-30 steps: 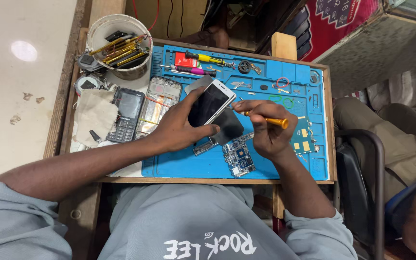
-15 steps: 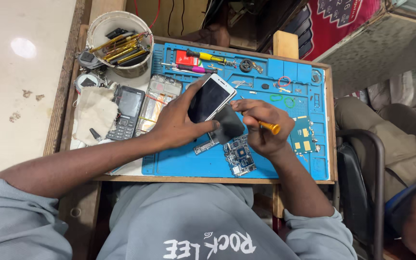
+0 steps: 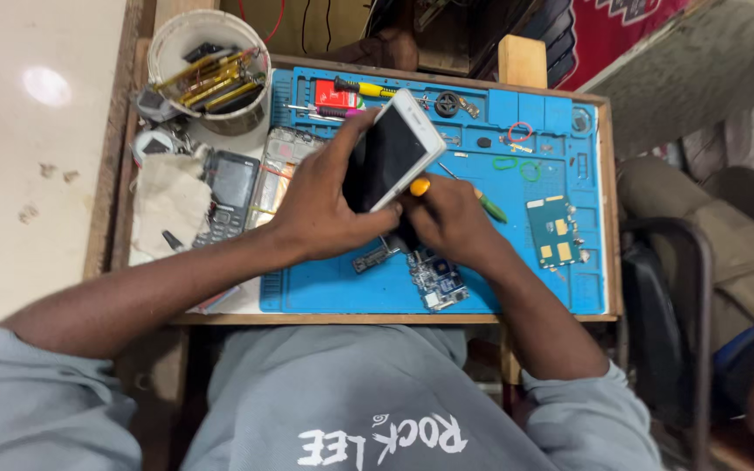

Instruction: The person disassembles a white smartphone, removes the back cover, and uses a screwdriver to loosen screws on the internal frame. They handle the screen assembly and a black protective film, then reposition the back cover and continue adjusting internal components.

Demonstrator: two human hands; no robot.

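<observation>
Partly hidden: screwdriver (image 3: 447, 187) under right hand (image 3: 451, 222).

The left hand (image 3: 320, 205) holds a white phone (image 3: 397, 148) tilted up over the blue mat (image 3: 517, 262). The right hand (image 3: 451, 222) grips a screwdriver (image 3: 482, 202) with a yellow and green handle just beside the phone's lower edge. A circuit board (image 3: 436, 281) lies below the hands; a keypad phone (image 3: 227, 196) and a cloth (image 3: 166, 202) lie left on the bench (image 3: 608, 218).

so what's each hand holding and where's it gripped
The left hand grips the white smartphone by its lower end, screen tilted up. The right hand holds a screwdriver by its yellow handle; its tip is hidden.
</observation>
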